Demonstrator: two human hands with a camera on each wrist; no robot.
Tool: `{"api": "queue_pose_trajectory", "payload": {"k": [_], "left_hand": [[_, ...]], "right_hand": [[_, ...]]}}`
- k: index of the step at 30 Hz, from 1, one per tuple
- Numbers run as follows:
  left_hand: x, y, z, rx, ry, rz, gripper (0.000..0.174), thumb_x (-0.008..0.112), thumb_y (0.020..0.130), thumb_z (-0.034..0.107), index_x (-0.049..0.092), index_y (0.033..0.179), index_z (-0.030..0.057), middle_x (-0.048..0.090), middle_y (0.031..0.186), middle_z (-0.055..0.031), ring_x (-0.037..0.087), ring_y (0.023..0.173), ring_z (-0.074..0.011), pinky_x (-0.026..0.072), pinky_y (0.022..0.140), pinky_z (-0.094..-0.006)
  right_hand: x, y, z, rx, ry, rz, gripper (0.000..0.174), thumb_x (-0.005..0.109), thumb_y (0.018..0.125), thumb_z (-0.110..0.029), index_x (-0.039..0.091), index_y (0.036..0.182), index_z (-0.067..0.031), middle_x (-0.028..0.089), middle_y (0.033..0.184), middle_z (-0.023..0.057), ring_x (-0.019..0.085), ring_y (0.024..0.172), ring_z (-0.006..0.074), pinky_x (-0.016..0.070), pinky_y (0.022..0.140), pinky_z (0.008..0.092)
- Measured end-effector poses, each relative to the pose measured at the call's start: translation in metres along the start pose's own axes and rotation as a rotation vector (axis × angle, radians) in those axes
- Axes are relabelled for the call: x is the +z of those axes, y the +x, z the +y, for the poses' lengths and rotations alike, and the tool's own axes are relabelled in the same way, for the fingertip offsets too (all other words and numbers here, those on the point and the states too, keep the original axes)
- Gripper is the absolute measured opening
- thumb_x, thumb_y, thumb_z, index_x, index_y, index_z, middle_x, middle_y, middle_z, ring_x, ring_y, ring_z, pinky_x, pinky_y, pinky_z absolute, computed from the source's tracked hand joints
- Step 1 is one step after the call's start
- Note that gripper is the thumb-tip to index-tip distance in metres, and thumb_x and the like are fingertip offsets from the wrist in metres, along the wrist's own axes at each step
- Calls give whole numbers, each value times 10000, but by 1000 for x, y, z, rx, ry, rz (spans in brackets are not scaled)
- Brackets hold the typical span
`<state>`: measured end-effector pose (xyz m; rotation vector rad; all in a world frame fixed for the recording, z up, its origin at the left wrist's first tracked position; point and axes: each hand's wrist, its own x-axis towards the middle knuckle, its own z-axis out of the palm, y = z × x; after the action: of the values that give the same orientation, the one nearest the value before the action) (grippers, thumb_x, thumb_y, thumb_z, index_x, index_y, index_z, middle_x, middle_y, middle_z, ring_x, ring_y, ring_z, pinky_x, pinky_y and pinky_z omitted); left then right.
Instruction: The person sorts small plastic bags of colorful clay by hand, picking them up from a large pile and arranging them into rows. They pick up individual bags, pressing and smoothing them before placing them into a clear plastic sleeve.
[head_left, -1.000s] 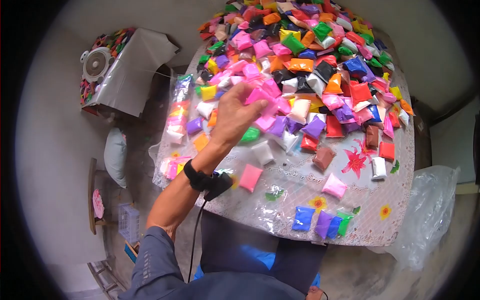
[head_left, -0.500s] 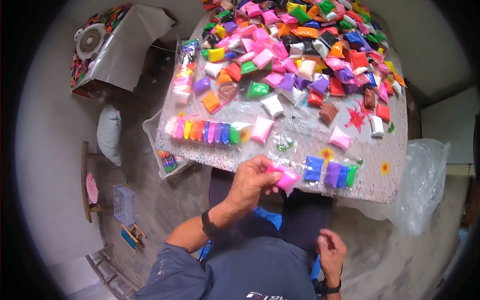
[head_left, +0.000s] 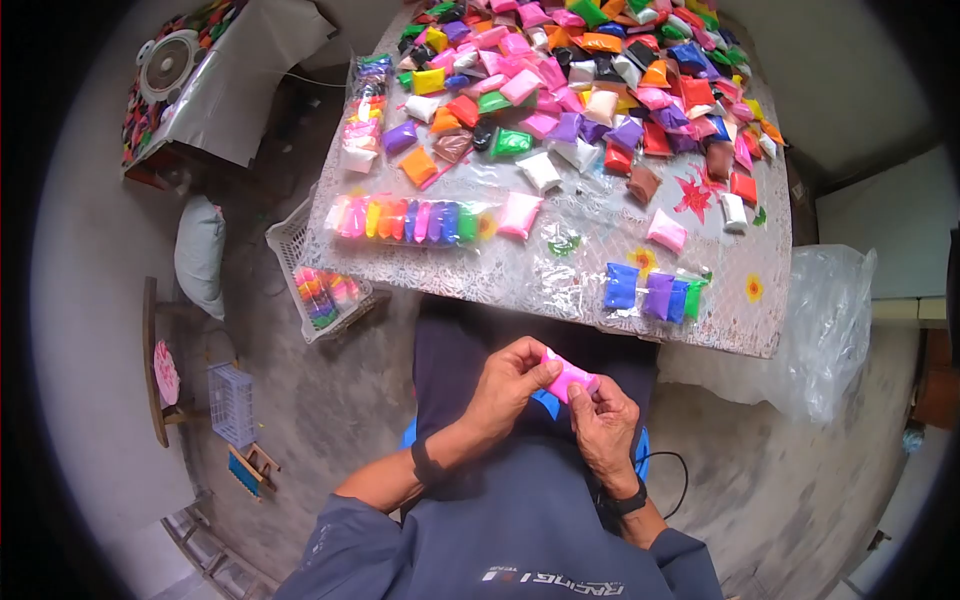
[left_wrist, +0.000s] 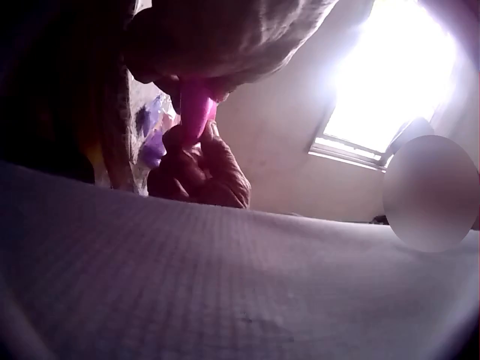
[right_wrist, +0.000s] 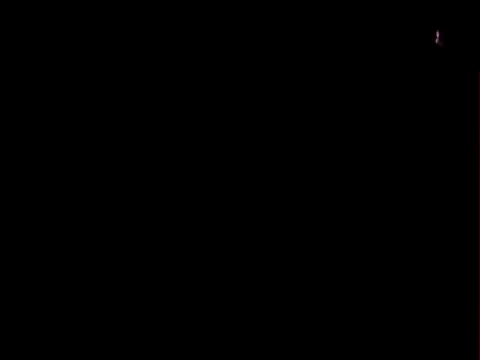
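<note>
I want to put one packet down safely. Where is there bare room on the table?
Two patches look bare: between the nearest green packet and the right edge of the table; and between the bagged row of packets and the front edge. The far half is crowded by the heap of packets.

White fan (head_left: 168, 70), pale pillow (head_left: 201, 257), lavender plastic basket (head_left: 232, 410)

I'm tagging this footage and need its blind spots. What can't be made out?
- Head view: the pink packet, partly covered by the left hand and right hand.
- Head view: the pile of packets, its far side cut off by the top edge.
- Left wrist view: whatever lies beyond the window, lost in glare.
- Right wrist view: nearly everything, lost in darkness.
</note>
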<state>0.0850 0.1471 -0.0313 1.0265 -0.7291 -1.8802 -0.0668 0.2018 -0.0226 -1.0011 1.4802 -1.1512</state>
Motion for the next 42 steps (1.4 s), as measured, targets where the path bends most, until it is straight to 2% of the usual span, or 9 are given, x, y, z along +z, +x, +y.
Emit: {"api": "queue_pose_trajectory", "payload": {"k": [4, 6, 12, 14, 19, 24, 27, 36, 42], "left_hand": [[-5, -5, -4, -38, -29, 35, 114, 701, 975, 125, 658, 1001, 23, 660, 851, -5, 575, 756, -50, 453, 681, -213], [-7, -4, -11, -7, -52, 60, 105, 688, 980, 115, 659, 994, 15, 644, 832, -1, 564, 729, -48, 435, 637, -209], [-12, -2, -17, 8, -31, 176, 125, 670, 979, 101, 669, 876, 30, 629, 766, 3, 532, 663, -50, 418, 606, -214], [-22, 1, -23, -13, -145, 126, 168, 652, 1011, 155, 659, 911, 20, 678, 822, -35, 608, 736, -89, 485, 670, -239], [-30, -5, -11, -50, -139, 69, 287, 613, 1047, 320, 667, 946, 56, 692, 880, -32, 599, 730, -70, 432, 590, -221], [-20, -20, -7, -30, -69, -55, 237, 748, 959, 237, 673, 1069, 42, 711, 981, -40, 611, 806, -73, 469, 663, -226], [-16, -23, -11, -4, 9, -34, 231, 769, 928, 178, 664, 1084, 44, 674, 903, 0, 558, 738, -44, 442, 636, -203], [-8, -28, -18, -54, 73, 66, 131, 754, 913, 98, 684, 998, 26, 670, 811, -15, 537, 641, -49, 423, 571, -207], [-9, -21, -20, -147, -20, 8, 166, 731, 935, 112, 669, 1064, 27, 673, 859, -16, 548, 689, -43, 420, 594, -202]], "right_hand": [[4, -5, -6, 36, 49, -8, 109, 676, 986, -86, 692, 971, 21, 622, 770, -54, 511, 675, -1, 410, 573, 195], [10, -5, -6, 35, 130, 27, 173, 692, 993, -147, 680, 907, 2, 574, 654, -33, 490, 525, 29, 357, 477, 205], [13, -3, -12, 93, 56, 8, 195, 680, 990, -133, 689, 859, 12, 587, 655, -18, 501, 525, 43, 363, 490, 216], [15, -2, -3, 84, 79, 0, 172, 677, 989, -132, 703, 899, 13, 575, 650, -36, 492, 538, 29, 365, 499, 209], [19, -7, -7, 70, 116, 15, 190, 673, 996, -133, 701, 867, 4, 591, 664, -19, 494, 535, 44, 366, 505, 214], [15, -9, -4, 62, 162, 11, 186, 683, 998, -152, 715, 904, 5, 609, 692, -15, 504, 554, 39, 371, 509, 209], [15, -7, -2, 31, 155, -12, 169, 693, 993, -150, 720, 941, 10, 633, 734, -11, 521, 586, 36, 391, 524, 208], [13, -9, 5, -34, 59, 22, 105, 715, 959, -89, 707, 947, 15, 617, 777, -55, 515, 706, 12, 421, 618, 196], [12, -7, 16, -22, 98, 39, 112, 712, 959, -99, 717, 929, 10, 625, 774, -49, 527, 707, 22, 426, 621, 205]]}}
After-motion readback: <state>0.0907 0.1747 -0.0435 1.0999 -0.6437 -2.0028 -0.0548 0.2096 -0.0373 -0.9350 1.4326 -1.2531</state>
